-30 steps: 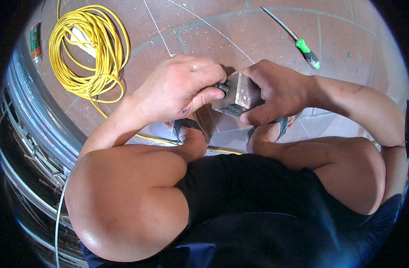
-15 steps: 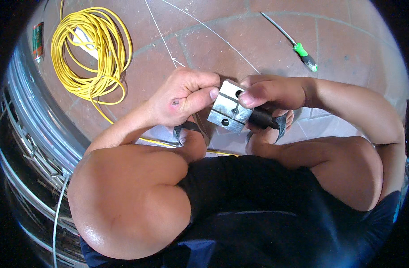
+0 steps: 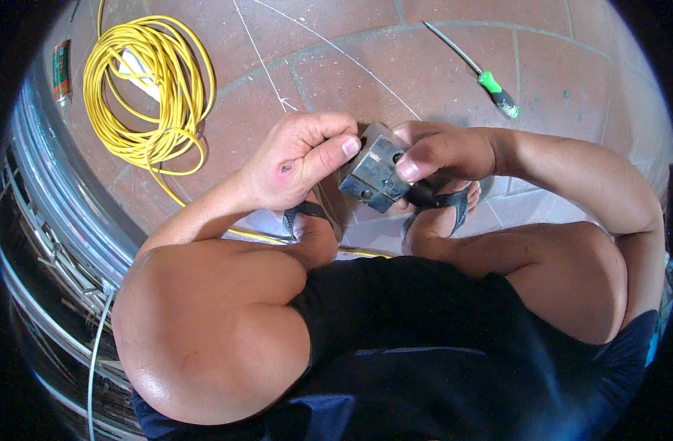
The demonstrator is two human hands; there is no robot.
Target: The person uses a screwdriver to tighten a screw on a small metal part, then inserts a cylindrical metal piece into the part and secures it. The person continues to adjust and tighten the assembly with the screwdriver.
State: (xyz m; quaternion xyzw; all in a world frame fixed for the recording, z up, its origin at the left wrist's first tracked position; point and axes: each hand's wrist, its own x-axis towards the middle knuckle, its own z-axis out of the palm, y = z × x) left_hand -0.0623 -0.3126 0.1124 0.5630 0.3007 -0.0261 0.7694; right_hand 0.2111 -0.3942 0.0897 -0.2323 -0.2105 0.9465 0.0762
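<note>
In front of me, above my feet, my right hand [image 3: 448,154] grips a grey metal block [image 3: 373,173] with drilled holes and a groove across its face. The thumb lies on the block's right side. A black cylindrical part [image 3: 423,195] shows at the lower right of the block, partly shaded beneath the hand. Close to the block's left edge, my left hand [image 3: 301,158] is closed, thumb pressed against the curled index finger. Whatever it pinches, if anything, is hidden. Below it, a thin brownish strip [image 3: 326,209] runs down beside my left foot.
A coiled yellow cable [image 3: 197,88] lies on the tiled floor at far left, near a green and red tube [image 3: 61,72]. A screwdriver [image 3: 489,82] with a green and black handle lies at far right. Bundled metal tubes [image 3: 79,198] curve along the left. Thin white lines [image 3: 351,57] cross the floor.
The metal block has tilted in my right hand, so its face looks darker and a side face shows. Both hands have stayed almost in place.
</note>
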